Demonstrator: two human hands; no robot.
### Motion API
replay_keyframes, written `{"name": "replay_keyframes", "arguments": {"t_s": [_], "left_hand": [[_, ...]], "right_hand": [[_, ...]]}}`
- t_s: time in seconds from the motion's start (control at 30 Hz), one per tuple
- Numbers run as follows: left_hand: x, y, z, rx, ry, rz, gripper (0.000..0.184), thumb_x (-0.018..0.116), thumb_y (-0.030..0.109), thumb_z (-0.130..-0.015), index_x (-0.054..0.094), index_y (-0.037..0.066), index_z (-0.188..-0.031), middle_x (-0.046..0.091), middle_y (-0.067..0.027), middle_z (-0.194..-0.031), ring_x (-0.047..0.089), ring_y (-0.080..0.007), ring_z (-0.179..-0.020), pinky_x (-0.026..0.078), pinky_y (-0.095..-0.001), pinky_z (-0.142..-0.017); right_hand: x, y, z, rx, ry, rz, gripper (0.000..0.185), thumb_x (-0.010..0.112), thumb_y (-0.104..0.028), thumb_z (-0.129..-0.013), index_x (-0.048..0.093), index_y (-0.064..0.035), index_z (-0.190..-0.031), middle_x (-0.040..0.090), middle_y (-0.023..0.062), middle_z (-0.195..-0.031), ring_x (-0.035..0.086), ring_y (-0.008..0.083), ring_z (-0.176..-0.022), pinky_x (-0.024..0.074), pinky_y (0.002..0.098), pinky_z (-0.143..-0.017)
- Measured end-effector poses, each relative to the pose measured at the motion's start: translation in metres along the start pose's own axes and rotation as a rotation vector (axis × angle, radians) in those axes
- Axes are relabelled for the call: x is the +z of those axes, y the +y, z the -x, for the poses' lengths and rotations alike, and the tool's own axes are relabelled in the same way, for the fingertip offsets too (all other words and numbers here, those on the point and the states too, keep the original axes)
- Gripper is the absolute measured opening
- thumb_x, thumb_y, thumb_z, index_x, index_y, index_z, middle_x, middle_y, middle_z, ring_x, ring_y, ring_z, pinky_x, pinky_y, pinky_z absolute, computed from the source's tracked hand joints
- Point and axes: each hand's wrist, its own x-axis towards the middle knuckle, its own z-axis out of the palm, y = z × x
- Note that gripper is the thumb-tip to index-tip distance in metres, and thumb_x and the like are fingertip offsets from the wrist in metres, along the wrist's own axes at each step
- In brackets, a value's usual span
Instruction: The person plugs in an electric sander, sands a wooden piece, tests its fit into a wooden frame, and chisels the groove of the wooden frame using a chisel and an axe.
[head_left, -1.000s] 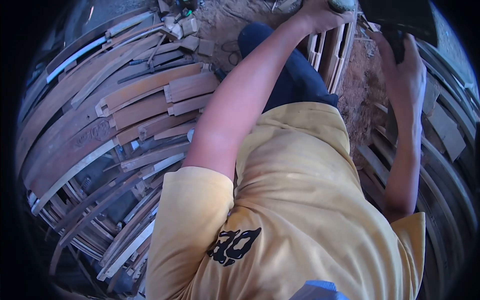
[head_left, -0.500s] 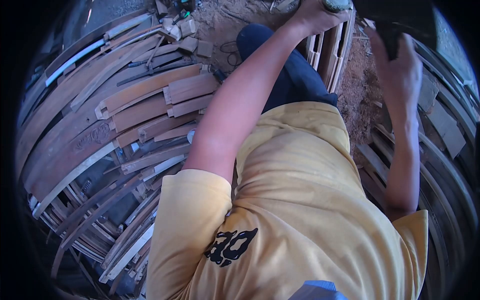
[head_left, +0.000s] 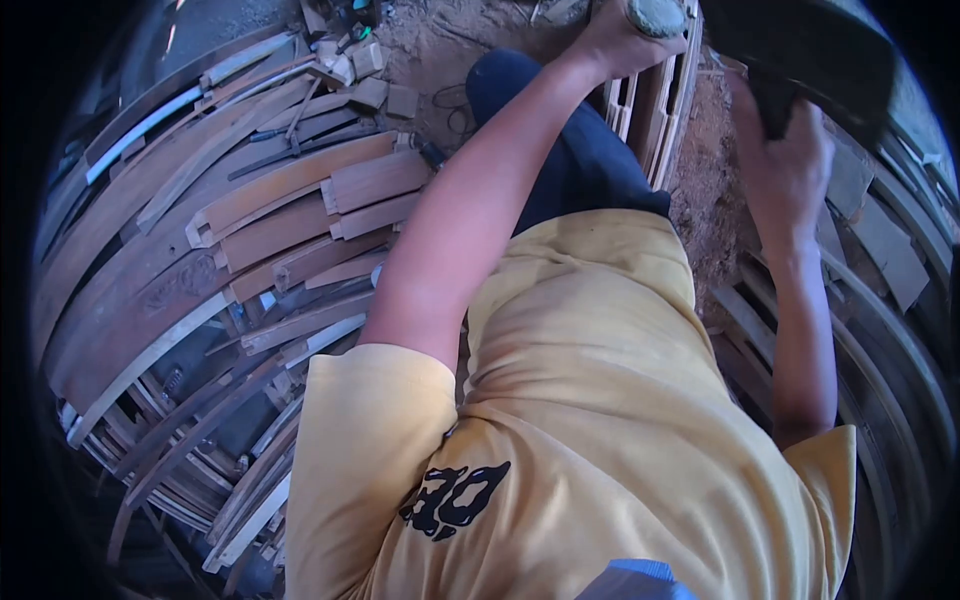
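My left hand [head_left: 622, 45] is wrapped round an upright tool, likely a chisel, with a pale, rounded handle end [head_left: 656, 16]. Its lower end is hidden beneath the hand. Under that hand stands a wooden piece [head_left: 650, 120] with long slots cut in it, close to my bent leg. On the right, my right hand [head_left: 795, 150] grips the short dark handle of a mallet [head_left: 800, 60]. The mallet's broad black head is held up near the camera, to the right of the pale handle end and apart from it in view.
Stacked boards and cut wooden parts [head_left: 300, 190] fill the left side. Small wood blocks [head_left: 370, 93] and hand tools lie at the upper left. Sawdust [head_left: 705, 180] covers the floor beside the slotted piece. More long timbers [head_left: 880, 230] lie at the right.
More of the mallet head now shows, lower and farther right at the top of the view. My left hand still grips the upright tool; the whole view has shifted slightly.
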Motion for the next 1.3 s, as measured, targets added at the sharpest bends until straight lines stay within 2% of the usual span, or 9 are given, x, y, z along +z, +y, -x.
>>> {"name": "replay_keyframes", "arguments": {"t_s": [0.03,0.1,0.2,0.27,0.33,0.4,0.53,1.03,1.3], "left_hand": [[0.003,-0.006,-0.001,-0.024,0.118,-0.181,0.024,0.086,0.028,-0.082,0.076,0.006,-0.087,0.075,-0.0007,-0.082,0.069,-0.0150,-0.076,0.056,-0.0302,-0.078],[0.018,-0.041,0.009,-0.168,0.083,0.119,0.032,0.082,0.022,-0.083,0.076,0.007,-0.111,0.078,-0.0057,-0.101,0.073,-0.0179,-0.094,0.057,-0.0335,-0.089],[0.022,-0.024,0.030,-0.089,-0.028,-0.083,0.036,0.082,0.022,-0.083,0.075,0.009,-0.115,0.078,-0.0079,-0.106,0.074,-0.0192,-0.098,0.058,-0.0351,-0.090],[0.010,-0.043,0.005,-0.307,-0.126,-0.211,0.036,0.083,0.020,-0.082,0.075,0.007,-0.115,0.078,-0.0078,-0.106,0.074,-0.0193,-0.100,0.058,-0.0344,-0.089],[0.019,-0.025,0.011,-0.078,0.159,0.023,0.027,0.080,0.014,-0.083,0.075,0.006,-0.107,0.078,-0.0095,-0.098,0.075,-0.0184,-0.092,0.058,-0.0335,-0.085],[0.003,-0.023,-0.010,-0.327,0.265,0.095,0.013,0.074,0.015,-0.088,0.069,0.006,-0.081,0.067,0.0016,-0.072,0.061,-0.0087,-0.067,0.048,-0.0322,-0.059],[-0.003,0.019,-0.033,-0.468,0.162,-0.063,0.024,0.072,0.024,-0.089,0.068,0.008,-0.072,0.064,0.0021,-0.065,0.058,-0.0097,-0.058,0.044,-0.0324,-0.053],[0.013,0.022,-0.001,-0.134,0.133,-0.048,0.013,0.073,0.012,-0.087,0.074,0.006,-0.098,0.072,-0.0022,-0.087,0.068,-0.0126,-0.084,0.055,-0.0340,-0.078],[0.015,0.027,-0.007,-0.041,0.047,-0.017,0.012,0.069,0.008,-0.089,0.073,0.005,-0.100,0.072,0.0005,-0.088,0.066,-0.0108,-0.083,0.054,-0.0335,-0.077]], "right_hand": [[0.011,0.011,-0.007,-0.101,-0.054,0.055,0.032,0.071,-0.035,-0.097,0.066,-0.0064,-0.109,0.073,0.0206,-0.087,0.071,0.0441,-0.080,0.0562,0.0476,-0.069],[0.005,0.004,-0.019,-0.087,-0.236,0.263,0.032,0.072,-0.034,-0.097,0.065,-0.0057,-0.110,0.072,0.0230,-0.087,0.071,0.0437,-0.080,0.0566,0.0472,-0.068],[0.011,0.001,-0.015,-0.112,-0.131,0.144,0.033,0.069,-0.036,-0.098,0.064,-0.0083,-0.116,0.072,0.0238,-0.088,0.071,0.0437,-0.081,0.0563,0.0498,-0.069],[0.002,-0.005,0.004,-0.101,-0.053,0.025,0.035,0.067,-0.038,-0.099,0.063,-0.0098,-0.121,0.072,0.0239,-0.088,0.071,0.0437,-0.082,0.0561,0.0513,-0.069],[0.013,0.011,0.003,0.039,-0.217,0.062,0.035,0.070,-0.036,-0.098,0.064,-0.0079,-0.119,0.072,0.0232,-0.084,0.070,0.0440,-0.080,0.0558,0.0488,-0.068],[0.019,0.024,0.011,0.046,-0.209,0.040,0.036,0.071,-0.035,-0.098,0.066,-0.0044,-0.116,0.072,0.0205,-0.079,0.071,0.0417,-0.074,0.0549,0.0449,-0.066],[0.009,0.033,0.028,0.283,-0.173,-0.092,0.036,0.072,-0.035,-0.098,0.066,-0.0029,-0.114,0.072,0.0178,-0.079,0.072,0.0372,-0.072,0.0540,0.0433,-0.068],[-0.009,0.031,0.014,0.244,-0.109,-0.111,0.044,0.071,-0.045,-0.098,0.067,-0.0045,-0.113,0.067,0.0101,-0.072,0.068,0.0255,-0.064,0.0522,0.0383,-0.065],[-0.011,0.023,0.011,0.214,-0.077,-0.124,0.045,0.072,-0.047,-0.097,0.067,-0.0054,-0.114,0.066,0.0058,-0.069,0.066,0.0159,-0.062,0.0517,0.0338,-0.061]]}}
